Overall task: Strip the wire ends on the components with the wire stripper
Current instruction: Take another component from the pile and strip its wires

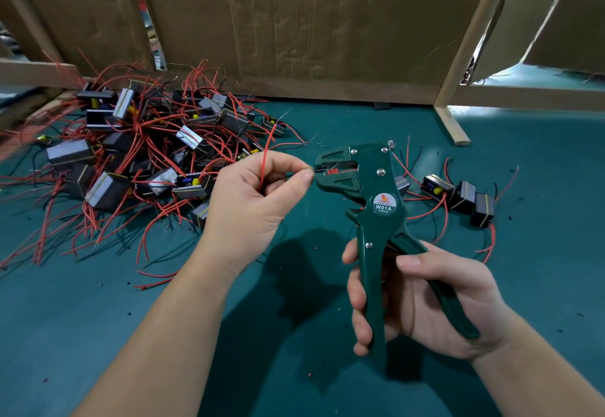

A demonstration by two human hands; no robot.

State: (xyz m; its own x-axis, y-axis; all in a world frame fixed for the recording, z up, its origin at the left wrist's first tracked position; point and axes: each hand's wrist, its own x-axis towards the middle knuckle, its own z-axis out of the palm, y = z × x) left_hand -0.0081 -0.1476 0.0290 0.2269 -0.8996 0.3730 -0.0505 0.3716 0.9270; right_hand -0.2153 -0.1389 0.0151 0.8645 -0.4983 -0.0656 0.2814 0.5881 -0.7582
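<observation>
My right hand (415, 298) grips the two handles of a dark green wire stripper (370, 194), held upright with its jaws pointing left. My left hand (252, 200) pinches a thin black wire (289, 175) between thumb and forefinger, and the wire's end sits in the stripper's jaws. A red wire (266, 151) also runs up out of that hand. The component these wires belong to is hidden behind my left hand. A large pile of grey block components with red and black wires (137, 151) lies at the left.
A small group of components (458, 194) with red wires lies right of the stripper. The green mat (294, 334) carries scattered bits of insulation. Cardboard walls (294, 23) and a wooden post (455, 122) close the back.
</observation>
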